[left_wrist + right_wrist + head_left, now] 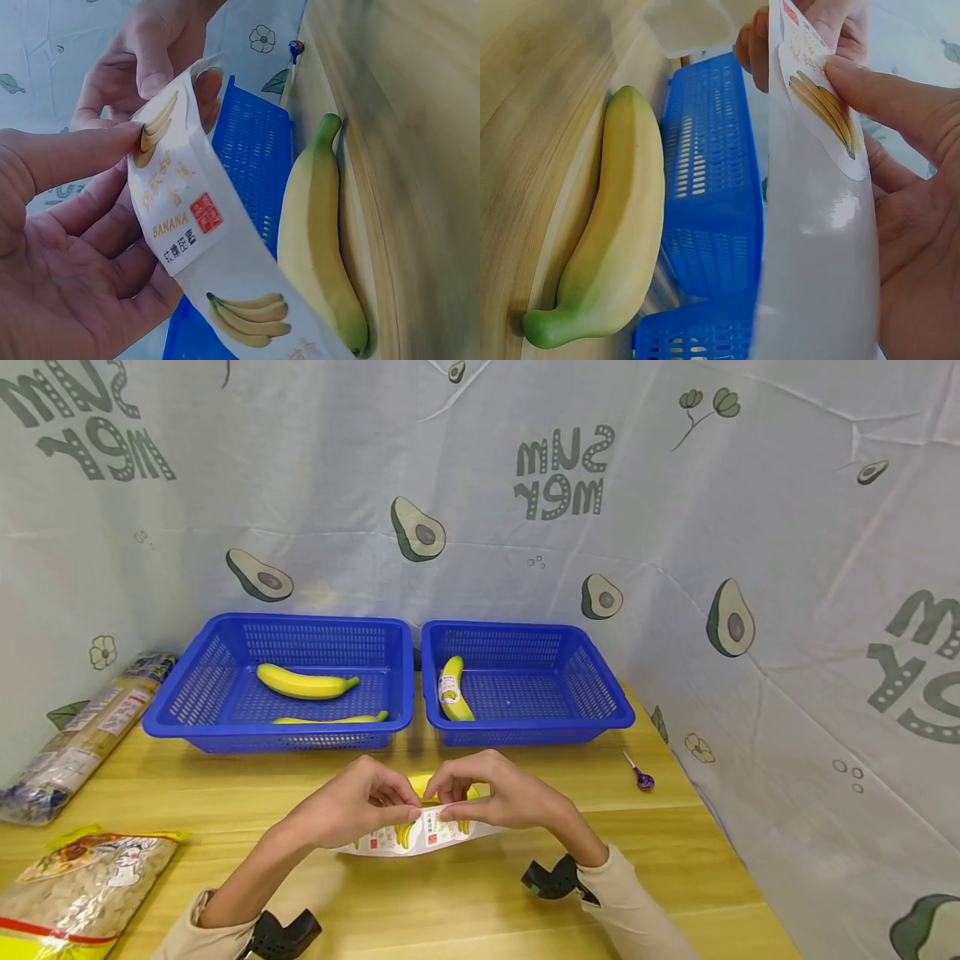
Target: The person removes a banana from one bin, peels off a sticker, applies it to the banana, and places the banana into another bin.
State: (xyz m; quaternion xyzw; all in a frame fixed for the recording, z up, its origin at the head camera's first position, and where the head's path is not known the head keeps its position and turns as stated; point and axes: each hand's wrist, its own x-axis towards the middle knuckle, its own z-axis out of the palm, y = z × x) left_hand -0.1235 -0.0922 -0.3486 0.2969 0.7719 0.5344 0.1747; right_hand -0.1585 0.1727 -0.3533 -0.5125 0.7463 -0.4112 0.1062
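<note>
My left hand [356,802] and right hand [498,793] both pinch a strip of banana stickers [408,837] between thumb and fingers, in front of the baskets. In the right wrist view, the right thumb presses a sticker [821,97] printed with bananas, and its edge stands out past the glossy white backing [817,255]. The left thumb lies on the printed face of the strip in the left wrist view. Behind the strip a yellow banana [315,232] with green ends lies on the table, partly covered by the hands in the head view.
A blue basket [277,742] at left holds two bananas. Another blue basket [536,733] at right has one banana [452,689] bearing a sticker. A lollipop [643,778] lies at right; a long clear package [90,739] and a food bag [82,889] lie at left.
</note>
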